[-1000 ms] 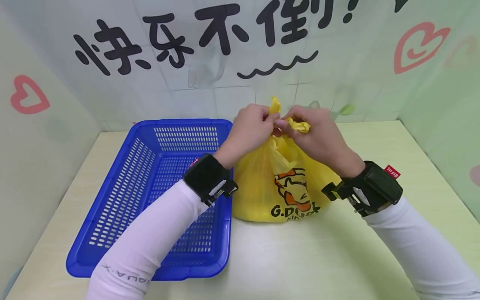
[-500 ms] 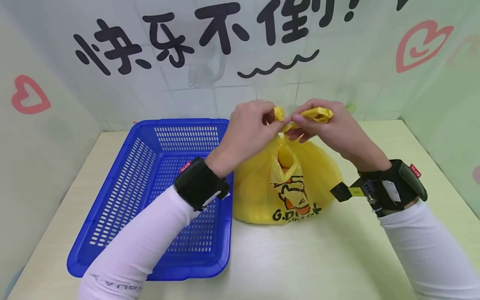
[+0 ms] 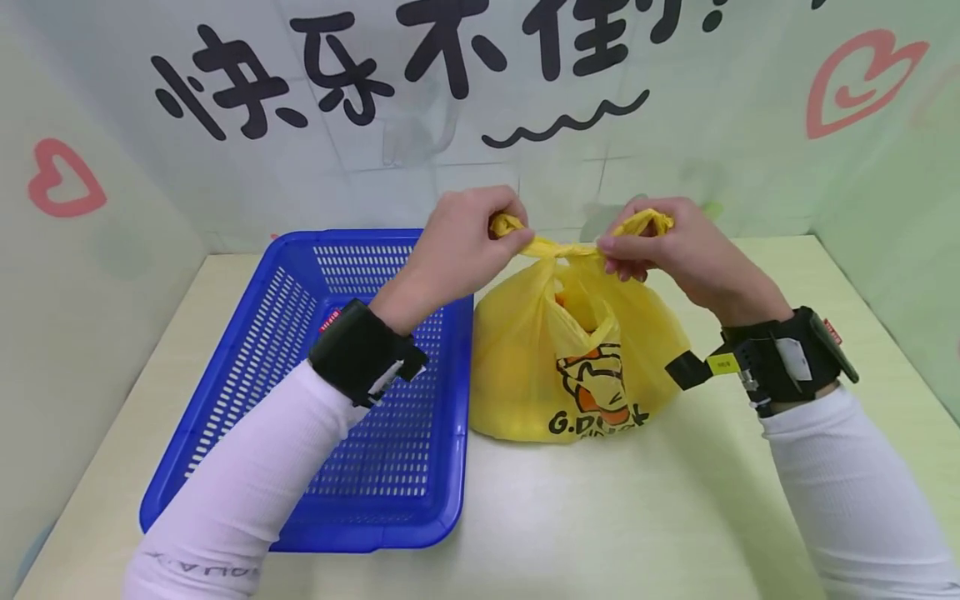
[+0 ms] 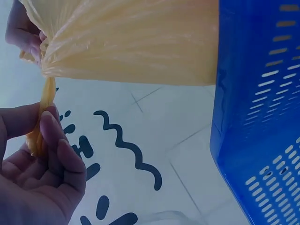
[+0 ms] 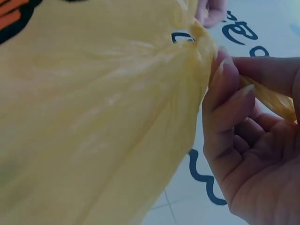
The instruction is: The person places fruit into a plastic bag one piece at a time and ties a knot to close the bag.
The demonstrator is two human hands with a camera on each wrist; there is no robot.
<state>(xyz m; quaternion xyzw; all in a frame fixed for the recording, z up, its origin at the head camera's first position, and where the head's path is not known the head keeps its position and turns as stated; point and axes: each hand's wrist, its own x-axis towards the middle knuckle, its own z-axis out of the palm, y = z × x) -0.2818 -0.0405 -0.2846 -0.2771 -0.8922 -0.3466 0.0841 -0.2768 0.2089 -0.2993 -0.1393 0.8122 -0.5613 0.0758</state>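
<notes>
A yellow plastic bag (image 3: 517,367) with a printed duck and lettering stands on the table, bulging and gathered at its top. Its two handles cross in a twist above the opening, pulled out sideways. My left hand (image 3: 468,237) pinches the left handle (image 4: 47,101) between thumb and fingers. The other handle (image 3: 645,222) is pinched by my right hand (image 3: 686,250), its loop end sticking out past the thumb. Through a gap in the bag's front, something orange-yellow (image 3: 577,307) shows; what it is I cannot tell. In the right wrist view the bag (image 5: 103,117) fills the left side.
A blue perforated plastic basket (image 3: 450,500) stands directly left of the bag, partly under my left forearm. The pale tabletop (image 3: 585,517) extends in front. Behind is a wall (image 3: 405,200) with black characters and a wavy line; side walls bound the table.
My hands have drawn apart, the left moving left and the right moving right. The handles, bunched between the fingers before, are now stretched into a taut crossing above the bag.
</notes>
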